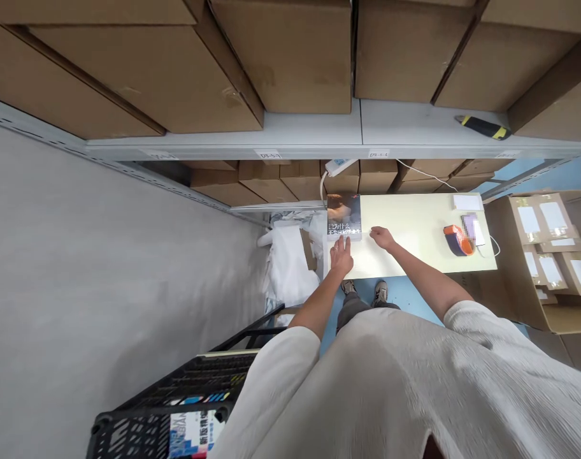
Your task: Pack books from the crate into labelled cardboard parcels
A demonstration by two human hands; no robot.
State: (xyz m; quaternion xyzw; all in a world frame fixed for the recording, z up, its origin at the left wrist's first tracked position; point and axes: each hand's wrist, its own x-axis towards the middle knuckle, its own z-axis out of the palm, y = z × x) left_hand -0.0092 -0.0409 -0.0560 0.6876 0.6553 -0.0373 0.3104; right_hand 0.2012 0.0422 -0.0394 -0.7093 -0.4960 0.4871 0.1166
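Grey shelving (314,135) stacked with cardboard boxes (290,64) spans the head view above a pale table (405,213). At right, an open carton (526,277) holds smaller white-labelled boxes (555,239); at lower left, a black crate (157,411) holds printed books (190,433). The left hand (341,256) rests extended fingers on the near edge of a dark book (344,213) at the table's left end, long axis pointing away, title upright. Just beside it the right hand (382,238) is curled; whether it grips anything, I cannot tell.

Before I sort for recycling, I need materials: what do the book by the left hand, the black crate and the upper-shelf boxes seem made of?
Book: likely paper, from the printed cover; gloss unclear. Black crate: probably moulded plastic, fairly matte, judging by its slotted walls. Upper-shelf boxes: seemingly cardboard, matte, given plain brown faces and straight edges.
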